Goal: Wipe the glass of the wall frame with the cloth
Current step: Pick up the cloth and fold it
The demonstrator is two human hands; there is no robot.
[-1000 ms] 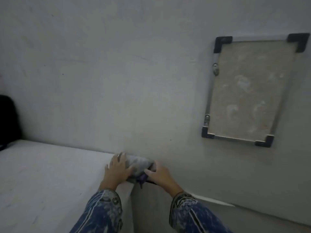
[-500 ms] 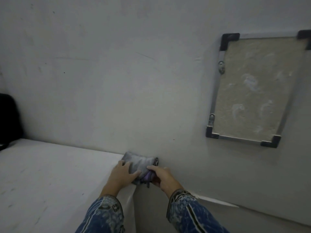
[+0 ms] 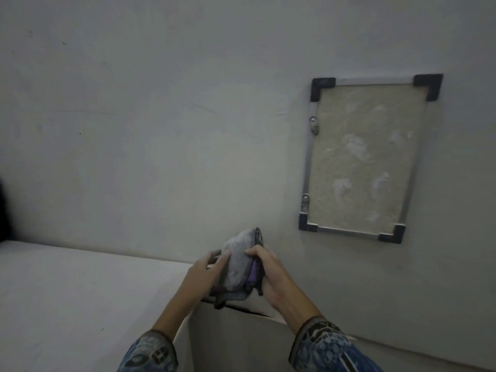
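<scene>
A wall frame [image 3: 362, 157] with black corner caps and thin metal edges hangs on the pale wall at the right. Its glass is beige and covered in whitish smears. A folded grey cloth [image 3: 237, 260] with a purple fold is held up off the surface, below and left of the frame. My left hand [image 3: 204, 272] grips the cloth's left side. My right hand [image 3: 268, 275] grips its right side, fingers curled over the top. Both hands are apart from the frame.
A white flat surface [image 3: 80, 291] stretches to the left under my hands, its corner edge [image 3: 193, 318] near my wrists. A dark object [image 3: 4, 205] sits at the far left edge. The bare wall [image 3: 161, 130] fills the rest.
Both hands have lifted the cloth off the white surface's corner and raised it upright. The view has shifted so the frame sits lower and more central.
</scene>
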